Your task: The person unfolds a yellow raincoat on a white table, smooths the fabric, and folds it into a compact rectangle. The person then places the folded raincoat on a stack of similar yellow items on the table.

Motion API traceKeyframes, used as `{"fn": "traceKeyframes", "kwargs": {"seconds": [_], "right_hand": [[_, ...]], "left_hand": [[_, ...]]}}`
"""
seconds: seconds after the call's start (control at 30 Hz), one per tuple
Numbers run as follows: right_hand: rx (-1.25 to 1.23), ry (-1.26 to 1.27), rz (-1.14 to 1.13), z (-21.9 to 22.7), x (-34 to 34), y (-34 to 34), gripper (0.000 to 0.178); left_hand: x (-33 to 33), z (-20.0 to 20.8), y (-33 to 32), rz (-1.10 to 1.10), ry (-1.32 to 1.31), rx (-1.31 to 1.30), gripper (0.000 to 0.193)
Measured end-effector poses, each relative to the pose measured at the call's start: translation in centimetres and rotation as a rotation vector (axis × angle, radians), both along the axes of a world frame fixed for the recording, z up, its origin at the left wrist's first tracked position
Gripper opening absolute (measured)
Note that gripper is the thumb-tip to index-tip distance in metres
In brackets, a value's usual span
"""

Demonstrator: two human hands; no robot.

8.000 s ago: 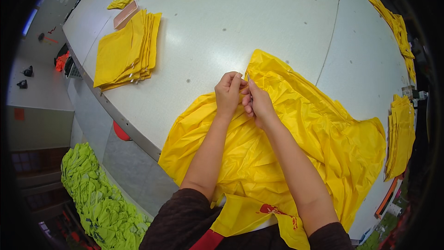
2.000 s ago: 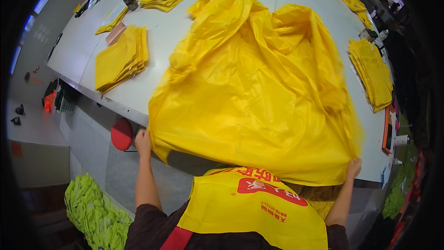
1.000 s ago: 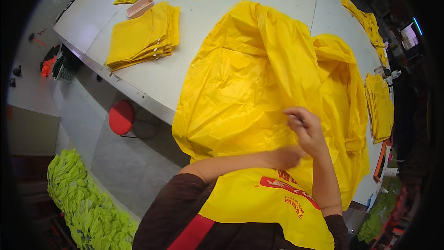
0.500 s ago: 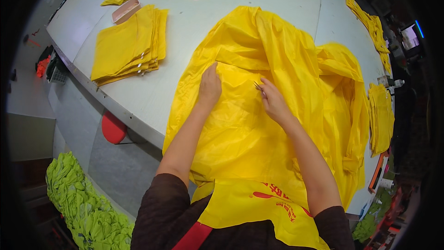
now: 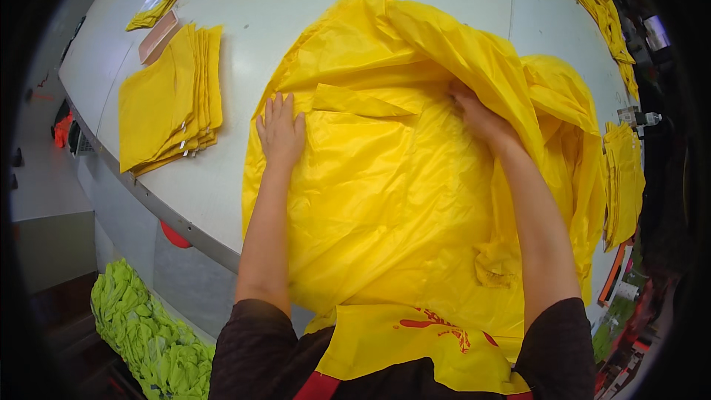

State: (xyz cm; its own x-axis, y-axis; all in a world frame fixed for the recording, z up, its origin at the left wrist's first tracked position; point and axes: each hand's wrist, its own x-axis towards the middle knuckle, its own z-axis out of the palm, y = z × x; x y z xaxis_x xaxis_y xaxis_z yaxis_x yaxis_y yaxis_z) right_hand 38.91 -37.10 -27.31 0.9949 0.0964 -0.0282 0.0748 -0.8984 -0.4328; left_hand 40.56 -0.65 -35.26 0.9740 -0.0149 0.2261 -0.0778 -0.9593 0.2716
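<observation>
- Via head cam I'm seeing a big, glossy, yellow thin-fabric garment (image 5: 370, 200), lying spread & wrinkled along the table's near edge.
- It's resting on a wide, flat, pale grey table (image 5: 241, 96).
- Left hand (image 5: 281, 132) is lying palm-down on the garment nr its left border, fingers slightly apart.
- Right hand (image 5: 474, 112) is reaching in by a loose fold on the garment's right part; the fold's shading it, so I'm not able to tell if the fingers are apart, together or clamped.
- B/w the hands, a narrow yellow fabric flap (image 5: 363, 101) is slanting across the garment.
- A thick stack of folded yellow fabric (image 5: 167, 104) is sitting nr the table's left edge, w/ a pale pink rect. tray (image 5: 159, 37) just beyond.
- A slim folded yellow fabric pile (image 5: 623, 185) is lying nr the right edge.
- Crumpled lime-green fabric heap (image 5: 152, 333) is sitting lower, past the left edge.
</observation>
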Motion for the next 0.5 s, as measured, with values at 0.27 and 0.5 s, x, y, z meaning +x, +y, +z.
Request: {"fn": "traceKeyframes", "kwargs": {"seconds": [0.27,0.5], "right_hand": [[0.395,-0.143,0.279,-2.8,-2.9,7.1,0.036],[0.069,-0.285,0.277,-4.3,-8.4,8.8,0.029]], "left_hand": [[-0.4,3.3,-3.2,-0.227,0.064,-0.672,0.053],[-2.9,1.5,-1.2,-0.456,-0.223,-0.363,0.014]]}}
